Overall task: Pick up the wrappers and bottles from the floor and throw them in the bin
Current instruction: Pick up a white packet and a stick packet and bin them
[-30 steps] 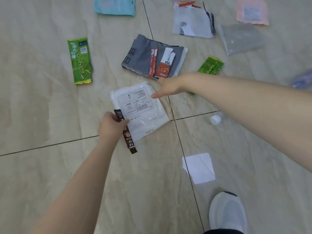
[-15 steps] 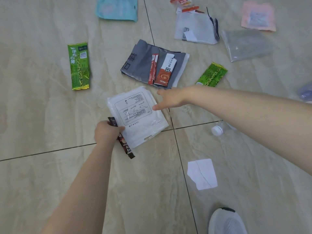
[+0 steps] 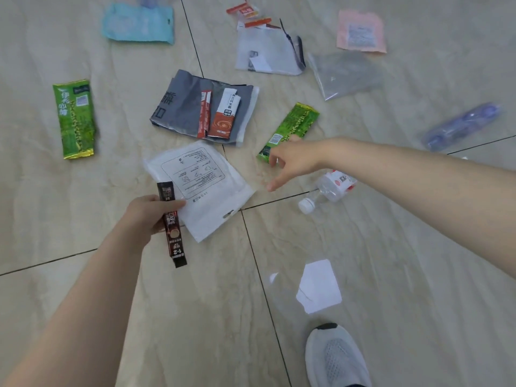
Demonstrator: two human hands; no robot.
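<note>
My left hand (image 3: 150, 216) grips a dark coffee stick wrapper (image 3: 173, 236) and pinches the near corner of a white printed bag (image 3: 201, 185). My right hand (image 3: 290, 160) hovers open, fingers spread, beside a green tea wrapper (image 3: 293, 127) and just left of a clear plastic bottle (image 3: 332, 188) with a white cap lying on the floor. A second green wrapper (image 3: 74, 118) lies far left. A grey bag (image 3: 184, 107) carries two red sachets (image 3: 220, 115). A purple bottle (image 3: 463, 124) lies at the right.
Farther back lie a blue pouch (image 3: 139, 25), a white bag (image 3: 265, 54) with orange sachets, a clear bag (image 3: 346, 74) and a pink packet (image 3: 361, 32). A white paper piece (image 3: 318, 286) and my white shoe (image 3: 335, 356) are near. No bin is visible.
My right hand left the white bag and moved right toward the green wrapper and the clear bottle. My left hand now holds the white bag's corner together with the coffee stick.
</note>
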